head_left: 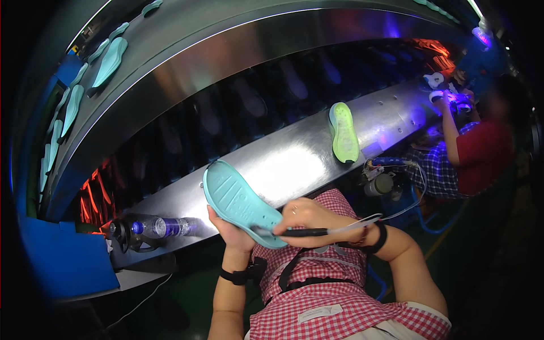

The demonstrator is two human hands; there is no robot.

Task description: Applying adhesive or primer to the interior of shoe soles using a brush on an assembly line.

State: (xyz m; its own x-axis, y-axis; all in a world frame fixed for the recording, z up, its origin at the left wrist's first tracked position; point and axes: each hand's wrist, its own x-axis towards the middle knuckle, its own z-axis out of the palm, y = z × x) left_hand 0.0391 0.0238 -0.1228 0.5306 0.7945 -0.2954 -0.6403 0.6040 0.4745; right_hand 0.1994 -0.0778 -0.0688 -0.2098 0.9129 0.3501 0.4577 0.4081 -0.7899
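Both hands are busy: the left hand [233, 231] cups a teal sole [241, 203] tread-up so the right hand [306, 216], closed round a black pen-like tool [294, 232], reaches its edge

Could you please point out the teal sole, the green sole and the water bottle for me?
Teal sole [235, 198], head view: middle of its grooved underside.
Green sole [344, 133], head view: middle of its tread.
Water bottle [164, 227], head view: its clear body.
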